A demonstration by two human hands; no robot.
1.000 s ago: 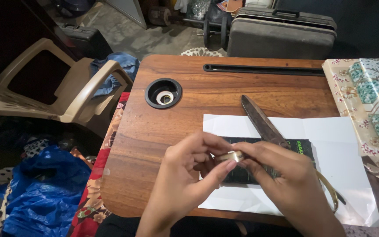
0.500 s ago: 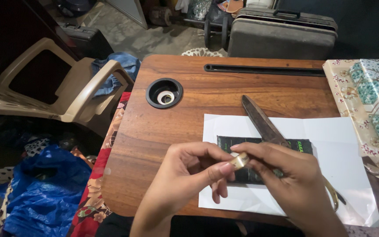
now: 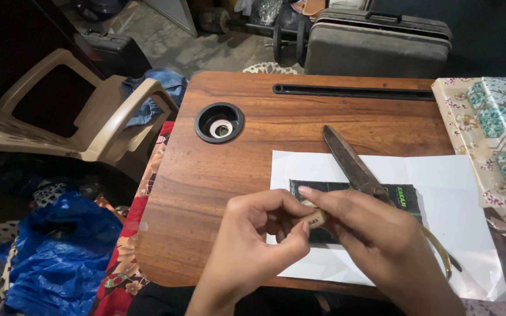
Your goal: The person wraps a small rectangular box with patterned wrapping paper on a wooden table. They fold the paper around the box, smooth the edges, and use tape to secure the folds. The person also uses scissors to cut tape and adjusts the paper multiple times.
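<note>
Both my hands meet over the near edge of a small wooden lap table (image 3: 218, 175). My left hand (image 3: 253, 246) and my right hand (image 3: 370, 234) pinch the same small tan cylinder (image 3: 316, 219) between their fingertips. Under them lies a dark green rectangular packet (image 3: 405, 198) on a white sheet of paper (image 3: 458, 193). A large pair of dark metal scissors (image 3: 352, 164) lies across the packet and paper, its handles partly hidden by my right hand.
A round cup hole (image 3: 219, 122) in the table holds a roll of tape (image 3: 221, 128). A slot (image 3: 352, 92) runs along the far edge. Patterned wrapping paper (image 3: 493, 134) at right, a plastic chair (image 3: 60, 117) and blue bag (image 3: 60, 251) at left, suitcases (image 3: 376, 44) behind.
My hands have shifted slightly lower and to the right over the packet while still pinching the small cylinder. Nothing else has moved.
</note>
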